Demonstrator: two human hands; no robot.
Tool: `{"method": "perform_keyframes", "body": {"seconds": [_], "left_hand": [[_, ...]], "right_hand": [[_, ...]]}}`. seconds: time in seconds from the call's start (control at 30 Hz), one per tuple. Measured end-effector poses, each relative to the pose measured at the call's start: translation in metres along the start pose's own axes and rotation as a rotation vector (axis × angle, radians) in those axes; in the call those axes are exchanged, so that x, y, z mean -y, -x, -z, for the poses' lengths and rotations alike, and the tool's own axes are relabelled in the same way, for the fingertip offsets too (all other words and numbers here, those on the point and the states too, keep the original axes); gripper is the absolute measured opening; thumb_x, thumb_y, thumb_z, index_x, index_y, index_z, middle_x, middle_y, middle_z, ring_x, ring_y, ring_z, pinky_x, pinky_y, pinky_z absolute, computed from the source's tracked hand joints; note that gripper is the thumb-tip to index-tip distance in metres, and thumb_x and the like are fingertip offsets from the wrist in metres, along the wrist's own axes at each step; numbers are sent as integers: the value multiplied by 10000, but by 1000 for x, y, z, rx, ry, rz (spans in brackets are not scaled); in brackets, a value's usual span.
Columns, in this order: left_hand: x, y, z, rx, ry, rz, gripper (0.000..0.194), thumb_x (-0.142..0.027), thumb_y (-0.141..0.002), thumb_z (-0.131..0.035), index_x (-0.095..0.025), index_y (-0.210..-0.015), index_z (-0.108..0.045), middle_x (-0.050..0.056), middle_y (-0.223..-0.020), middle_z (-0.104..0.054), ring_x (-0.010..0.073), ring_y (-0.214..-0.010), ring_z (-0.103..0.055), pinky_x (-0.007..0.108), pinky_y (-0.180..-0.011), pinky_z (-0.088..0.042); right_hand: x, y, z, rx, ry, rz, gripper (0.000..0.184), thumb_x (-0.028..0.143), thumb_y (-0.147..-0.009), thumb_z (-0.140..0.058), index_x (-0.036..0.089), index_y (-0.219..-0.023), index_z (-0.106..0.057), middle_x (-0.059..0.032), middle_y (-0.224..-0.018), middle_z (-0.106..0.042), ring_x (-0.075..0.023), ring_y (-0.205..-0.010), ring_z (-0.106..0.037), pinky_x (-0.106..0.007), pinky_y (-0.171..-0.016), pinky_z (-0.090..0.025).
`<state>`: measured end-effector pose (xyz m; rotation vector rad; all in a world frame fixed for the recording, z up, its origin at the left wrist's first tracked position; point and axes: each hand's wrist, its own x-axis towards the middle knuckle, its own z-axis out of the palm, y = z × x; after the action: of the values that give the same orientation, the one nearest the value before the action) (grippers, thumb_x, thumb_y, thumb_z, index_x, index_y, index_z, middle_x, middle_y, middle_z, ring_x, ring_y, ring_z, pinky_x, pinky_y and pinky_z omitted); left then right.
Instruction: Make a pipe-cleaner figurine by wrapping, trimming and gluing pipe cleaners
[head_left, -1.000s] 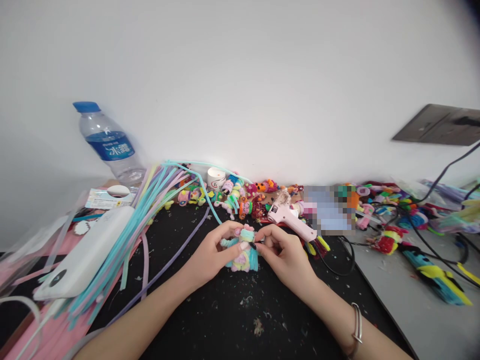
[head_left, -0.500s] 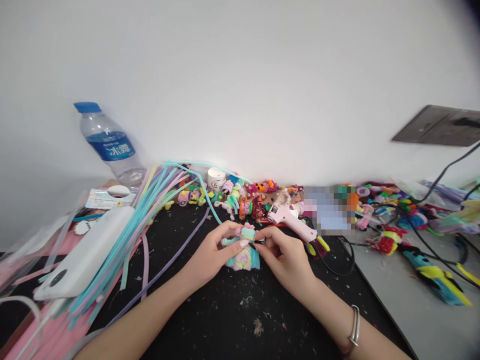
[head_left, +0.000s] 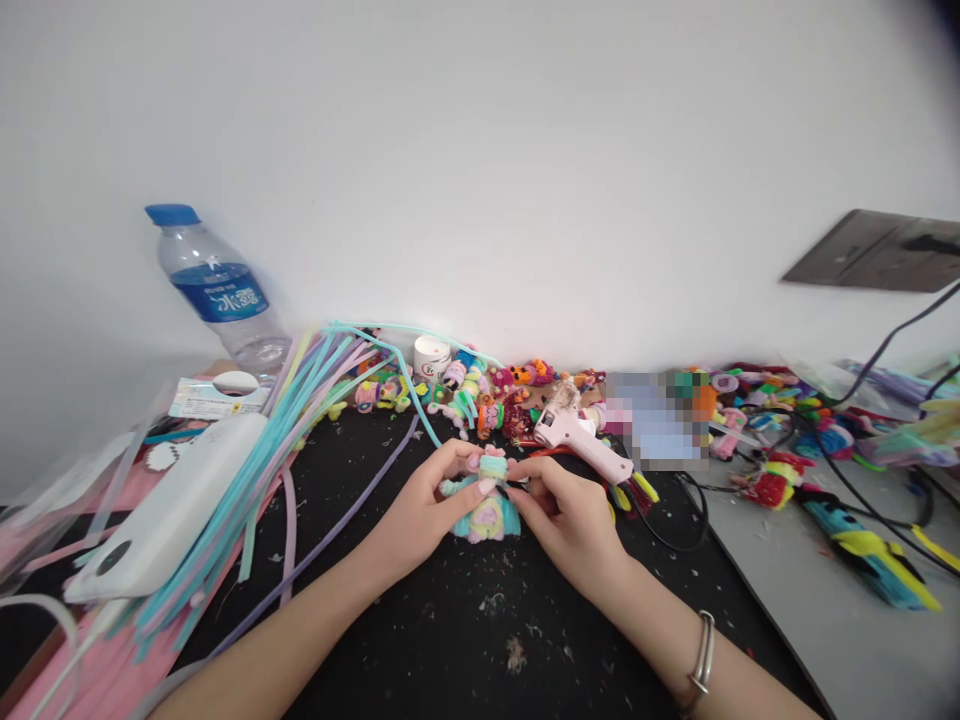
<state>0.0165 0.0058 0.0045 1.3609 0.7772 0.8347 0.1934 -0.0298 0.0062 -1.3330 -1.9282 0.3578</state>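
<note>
A small pipe-cleaner doll (head_left: 487,518) in turquoise, yellow and pink is held just above the black mat, near its middle. My left hand (head_left: 431,505) grips it from the left, thumb across its front and fingers behind. On the other side my right hand (head_left: 568,505) has thumb and index finger pinched close to the doll's head. A small dark bit shows at those fingertips, too small to name. Behind my right hand lies a pink hot glue gun (head_left: 589,450), touched by neither hand.
Bundled pastel pipe cleaners (head_left: 255,480) and a white device (head_left: 169,510) lie at left, with a water bottle (head_left: 221,290) behind. Several finished dolls (head_left: 491,410) and a paper cup (head_left: 432,358) line the wall. Black cables (head_left: 862,490) cross the grey right side of the table.
My right hand's fingers have shifted slightly at the doll's head. My left hand keeps its hold, and the rest stays almost the same.
</note>
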Motion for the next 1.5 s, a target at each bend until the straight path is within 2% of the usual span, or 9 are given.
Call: {"method": "perform_keyframes", "body": {"seconds": [0.1,0.23,0.47,0.67,0.8,1.0,1.37,1.5], "left_hand": [[1,0,0,-4,-7,8,222,-306,-841,-556,-215,-1042,-529,20,-1028,-609,169,-1001,-550,226,-783,-432],[2,0,0,-8,19,-3,173,-320,-877,-499,-211,-1008,-528,26,-1064,-613,160,-990,-557,229,-795,-420],[0,1,-2,-4,21,16,150,-324,-884,-488,-202,-965,-517,2,-930,-614,141,-889,-565,218,-723,-411],[1,1,-4,12,-50,16,174,-349,-876,-492,-187,-935,-517,16,-937,-612,155,-899,-555,232,-732,-407],[-1,2,-4,2,-78,8,202,-375,-870,-493,-185,-931,-524,26,-950,-618,164,-891,-561,242,-726,-412],[-1,4,-4,-23,-116,-14,205,-380,-866,-492,-182,-906,-525,25,-929,-622,170,-891,-564,247,-746,-419],[1,4,-4,-10,-109,-30,208,-377,-870,-497,-173,-897,-531,-5,-826,-569,137,-813,-540,224,-705,-407],[1,4,-5,-3,-99,-23,208,-379,-865,-503,-173,-878,-530,-8,-808,-562,137,-797,-537,226,-701,-409]], "right_hand": [[1,0,1,-8,16,7,63,202,-850,-542,189,-908,-566,76,-535,-387,-84,-455,-392,-187,-459,-319],[2,0,0,-13,20,30,66,228,-851,-557,192,-907,-561,76,-535,-404,-82,-452,-395,-185,-453,-315],[1,3,-1,-55,74,109,104,289,-870,-557,195,-903,-528,60,-572,-473,-83,-468,-416,-195,-462,-305],[-5,1,-1,24,130,153,186,356,-892,-516,196,-800,-494,35,-605,-512,-94,-523,-468,-202,-486,-316],[-5,-2,0,91,165,189,194,318,-928,-451,195,-785,-495,13,-655,-535,-100,-569,-485,-208,-535,-349],[-5,-5,1,116,203,265,220,282,-951,-398,174,-809,-528,-13,-698,-552,-111,-607,-499,-218,-573,-376],[-5,-5,1,129,208,290,257,255,-957,-373,157,-825,-571,-24,-691,-543,-117,-605,-484,-230,-566,-385],[-6,-3,0,124,160,254,235,252,-955,-376,175,-845,-569,-25,-716,-557,-120,-631,-508,-231,-588,-393]]}}
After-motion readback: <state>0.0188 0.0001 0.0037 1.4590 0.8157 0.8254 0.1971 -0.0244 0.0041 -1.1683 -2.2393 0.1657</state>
